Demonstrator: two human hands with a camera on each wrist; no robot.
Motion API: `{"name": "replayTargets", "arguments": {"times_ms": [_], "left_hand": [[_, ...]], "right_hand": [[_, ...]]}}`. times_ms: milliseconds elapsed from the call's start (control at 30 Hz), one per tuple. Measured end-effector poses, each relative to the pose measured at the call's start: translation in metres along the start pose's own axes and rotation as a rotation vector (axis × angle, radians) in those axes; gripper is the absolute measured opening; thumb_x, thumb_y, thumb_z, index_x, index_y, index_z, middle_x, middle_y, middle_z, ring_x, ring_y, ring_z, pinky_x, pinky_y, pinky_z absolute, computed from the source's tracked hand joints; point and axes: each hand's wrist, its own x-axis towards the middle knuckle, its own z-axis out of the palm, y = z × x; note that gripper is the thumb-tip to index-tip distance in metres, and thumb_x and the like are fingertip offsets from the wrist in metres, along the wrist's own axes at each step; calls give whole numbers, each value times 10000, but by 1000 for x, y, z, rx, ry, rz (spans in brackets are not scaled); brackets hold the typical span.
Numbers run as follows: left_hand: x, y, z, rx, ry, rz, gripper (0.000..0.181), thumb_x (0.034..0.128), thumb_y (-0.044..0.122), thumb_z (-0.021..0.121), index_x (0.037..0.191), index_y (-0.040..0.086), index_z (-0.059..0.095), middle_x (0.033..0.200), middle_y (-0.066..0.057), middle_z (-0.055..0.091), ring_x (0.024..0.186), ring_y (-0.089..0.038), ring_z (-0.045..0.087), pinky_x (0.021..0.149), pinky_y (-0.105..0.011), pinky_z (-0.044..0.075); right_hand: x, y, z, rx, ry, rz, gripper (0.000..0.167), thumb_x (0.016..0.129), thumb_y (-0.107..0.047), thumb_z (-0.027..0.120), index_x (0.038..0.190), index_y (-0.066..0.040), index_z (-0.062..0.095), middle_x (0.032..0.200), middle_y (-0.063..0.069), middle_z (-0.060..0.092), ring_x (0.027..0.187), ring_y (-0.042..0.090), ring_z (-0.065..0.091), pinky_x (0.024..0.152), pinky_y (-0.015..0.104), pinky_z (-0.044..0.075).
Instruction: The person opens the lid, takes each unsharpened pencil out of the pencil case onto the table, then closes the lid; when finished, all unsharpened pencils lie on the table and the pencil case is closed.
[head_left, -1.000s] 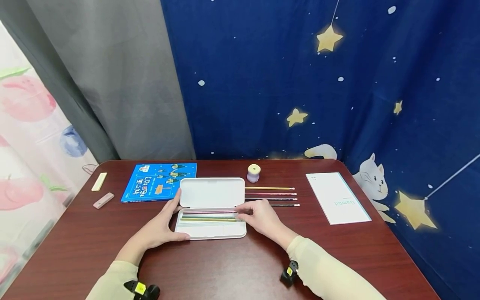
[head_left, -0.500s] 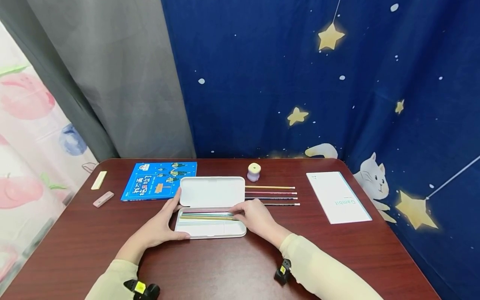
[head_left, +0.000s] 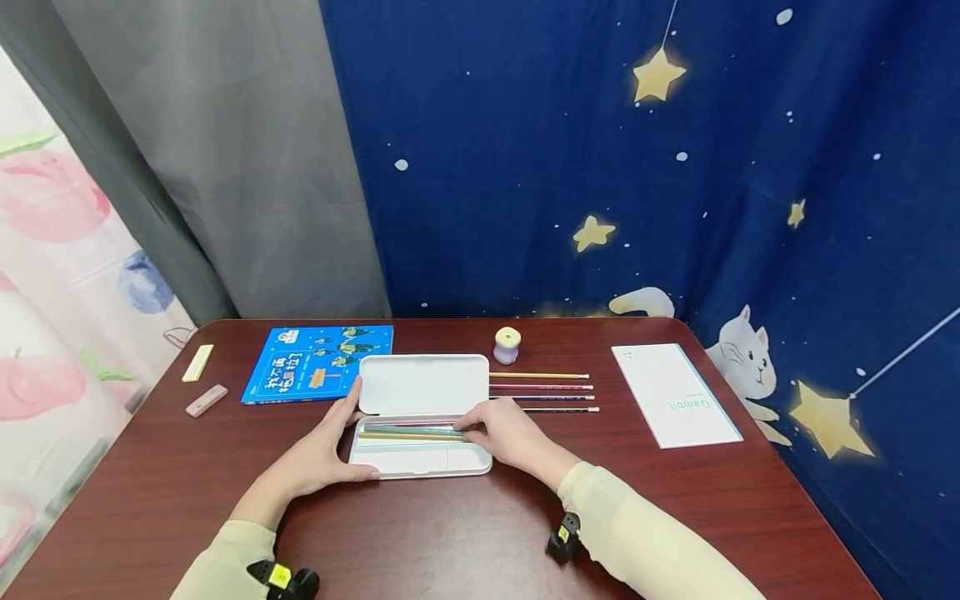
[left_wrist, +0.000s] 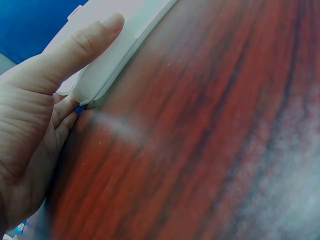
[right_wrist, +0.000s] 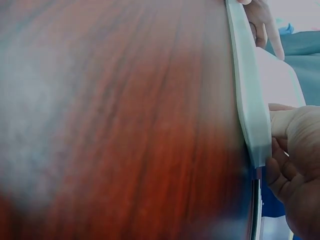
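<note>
A white pencil case [head_left: 420, 463] lies on the table with its lid [head_left: 423, 385] raised at the back. Several pencils [head_left: 412, 433], one yellow-gold and others green and pink, lie lengthwise in its rear part. My left hand [head_left: 330, 450] grips the case's left end, thumb on the front corner and fingers up by the lid. In the left wrist view the thumb crosses the white case [left_wrist: 115, 65]. My right hand [head_left: 510, 433] reaches over the right end and pinches pencils between thumb and forefinger; their right ends are hidden under it.
Behind the right hand, several pencils [head_left: 542, 387] lie in parallel on the table [head_left: 450, 533]. A yellow-and-purple pot-like object [head_left: 507, 346] stands behind them. A blue book [head_left: 315, 367] and two small bars [head_left: 198, 363] are left; a white booklet [head_left: 675, 396] is right.
My right hand has moved a little left along the case, then stayed nearly in place with its fingers at the pencils. The left hand and the case have not visibly moved.
</note>
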Motion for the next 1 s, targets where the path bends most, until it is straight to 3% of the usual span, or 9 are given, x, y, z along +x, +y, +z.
{"name": "replayTargets", "arguments": {"times_ms": [167, 367, 567, 733, 1000], "left_hand": [[0, 0, 1, 1, 1, 0, 1376, 760, 501, 920, 1688, 260, -67, 1537, -138, 403, 1413, -330, 418, 1124, -641, 394], [0, 0, 1, 8, 4, -1, 1375, 756, 507, 920, 1688, 269, -63, 1573, -156, 367, 1426, -346, 403, 1119, -638, 402], [0, -1, 1, 8, 4, 4, 1374, 759, 507, 919, 1689, 261, -63, 1570, -154, 372, 1409, -340, 441, 1117, -637, 404], [0, -1, 0, 13, 11, 9, 1388, 750, 495, 929, 1690, 242, -60, 1516, -121, 431, 1381, -304, 472, 1110, -626, 416], [1, -2, 0, 45, 10, 4, 1396, 748, 518, 924, 1688, 238, -69, 1501, -94, 448, 1359, -258, 494, 1099, -596, 439]], "right_hand": [[-3, 1, 0, 47, 39, -22, 170, 939, -126, 796, 1093, -178, 844, 1042, -53, 794, 1004, 64, 718, 835, 250, 578], [-6, 0, -5, 97, 97, -42, 169, 947, -121, 785, 1093, -183, 844, 1026, -74, 790, 846, 14, 655, 721, 208, 537], [-11, 10, -16, 106, 177, -50, 160, 934, -80, 782, 1044, -181, 839, 1013, -90, 784, 893, 31, 681, 783, 249, 572], [-21, 26, -29, 111, 240, 6, 160, 922, -65, 795, 1023, -181, 838, 1028, -84, 783, 1015, 82, 713, 883, 315, 588], [-44, 50, -45, 127, 245, 142, 173, 936, -75, 787, 1062, -186, 829, 1052, -91, 773, 1033, 104, 713, 906, 368, 591]]}}
